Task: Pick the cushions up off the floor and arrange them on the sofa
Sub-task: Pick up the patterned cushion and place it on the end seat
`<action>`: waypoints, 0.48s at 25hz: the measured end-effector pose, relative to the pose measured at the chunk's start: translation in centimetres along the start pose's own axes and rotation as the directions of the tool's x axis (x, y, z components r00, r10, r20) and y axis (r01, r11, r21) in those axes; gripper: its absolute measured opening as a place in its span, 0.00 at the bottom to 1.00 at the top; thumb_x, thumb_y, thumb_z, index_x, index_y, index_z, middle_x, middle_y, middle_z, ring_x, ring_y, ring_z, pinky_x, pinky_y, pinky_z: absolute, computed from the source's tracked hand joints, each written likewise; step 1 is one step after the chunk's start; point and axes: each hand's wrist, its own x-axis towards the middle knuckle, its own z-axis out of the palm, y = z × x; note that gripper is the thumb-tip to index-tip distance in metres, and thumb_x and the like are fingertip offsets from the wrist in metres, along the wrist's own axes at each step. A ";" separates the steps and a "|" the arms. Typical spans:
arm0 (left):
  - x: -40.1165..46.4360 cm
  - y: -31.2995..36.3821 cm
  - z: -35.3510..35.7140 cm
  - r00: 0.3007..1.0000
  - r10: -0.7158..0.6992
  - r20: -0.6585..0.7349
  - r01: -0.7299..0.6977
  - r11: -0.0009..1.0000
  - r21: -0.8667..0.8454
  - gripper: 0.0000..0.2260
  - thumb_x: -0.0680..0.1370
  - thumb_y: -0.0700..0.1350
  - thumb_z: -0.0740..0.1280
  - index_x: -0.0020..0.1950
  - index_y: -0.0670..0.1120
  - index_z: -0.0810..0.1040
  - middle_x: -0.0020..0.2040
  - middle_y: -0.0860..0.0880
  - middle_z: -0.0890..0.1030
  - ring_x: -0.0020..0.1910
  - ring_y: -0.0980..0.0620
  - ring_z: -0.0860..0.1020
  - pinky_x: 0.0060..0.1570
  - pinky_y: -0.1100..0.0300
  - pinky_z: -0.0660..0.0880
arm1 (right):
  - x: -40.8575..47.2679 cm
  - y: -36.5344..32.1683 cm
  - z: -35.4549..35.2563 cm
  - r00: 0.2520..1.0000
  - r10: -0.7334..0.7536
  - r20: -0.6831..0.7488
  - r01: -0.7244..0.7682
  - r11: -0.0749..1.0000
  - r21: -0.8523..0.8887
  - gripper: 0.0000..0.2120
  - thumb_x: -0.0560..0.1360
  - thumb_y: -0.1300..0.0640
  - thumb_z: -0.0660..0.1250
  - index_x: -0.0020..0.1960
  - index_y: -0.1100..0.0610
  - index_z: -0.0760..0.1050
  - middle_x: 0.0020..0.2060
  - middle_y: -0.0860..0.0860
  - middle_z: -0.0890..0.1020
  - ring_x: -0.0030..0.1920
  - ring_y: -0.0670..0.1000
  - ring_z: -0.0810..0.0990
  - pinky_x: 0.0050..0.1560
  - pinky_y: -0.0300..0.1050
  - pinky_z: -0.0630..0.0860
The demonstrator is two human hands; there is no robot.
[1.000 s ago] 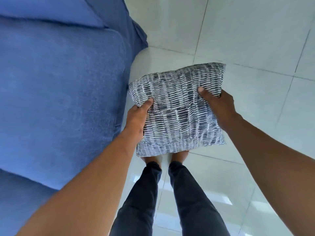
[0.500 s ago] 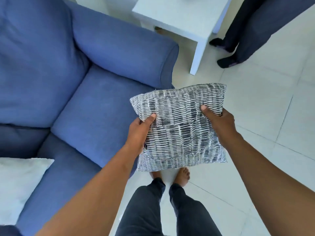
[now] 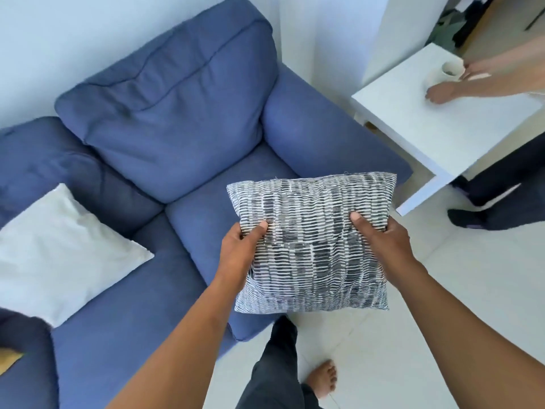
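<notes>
Gripping patterned cushion [image 3: 312, 246] side edges, left hand [image 3: 239, 249], right hand [image 3: 380, 240], over sofa [image 3: 182, 137] seat's front edge

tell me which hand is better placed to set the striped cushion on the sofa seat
Left. The left hand grips the striped cushion on the side nearest the sofa; the right hand holds the floor-side edge.

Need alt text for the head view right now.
Both hands, left hand and right hand, grip a grey-and-white striped fabric cushion above the blue fabric sofa. A white square cushion already lies on its seat.
</notes>
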 end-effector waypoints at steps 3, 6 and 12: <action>3.3 2.0 -2.9 0.999 -0.001 -0.049 -0.001 0.999 -0.048 0.12 0.79 0.48 0.75 0.60 0.47 0.83 0.52 0.48 0.90 0.51 0.46 0.89 0.52 0.47 0.85 | 2.8 -3.0 4.4 0.998 -0.011 0.062 0.014 0.999 -0.044 0.27 0.64 0.33 0.80 0.56 0.46 0.82 0.52 0.46 0.88 0.52 0.53 0.87 0.58 0.54 0.83; 6.9 3.9 -5.5 0.993 -0.003 -0.116 -0.005 0.997 -0.075 0.10 0.79 0.48 0.75 0.59 0.47 0.83 0.51 0.49 0.90 0.50 0.46 0.89 0.50 0.48 0.85 | 6.4 -6.1 9.0 0.993 0.003 0.118 0.008 0.995 -0.096 0.25 0.63 0.35 0.81 0.54 0.46 0.82 0.48 0.45 0.89 0.50 0.53 0.88 0.53 0.53 0.84; 12.5 7.2 -9.8 0.980 0.018 -0.199 -0.032 0.997 -0.071 0.11 0.78 0.45 0.77 0.59 0.47 0.82 0.53 0.50 0.90 0.50 0.49 0.89 0.45 0.55 0.84 | 12.3 -11.3 17.3 0.968 -0.016 0.250 0.049 0.991 -0.127 0.26 0.59 0.36 0.82 0.53 0.45 0.85 0.46 0.39 0.90 0.44 0.44 0.89 0.49 0.46 0.83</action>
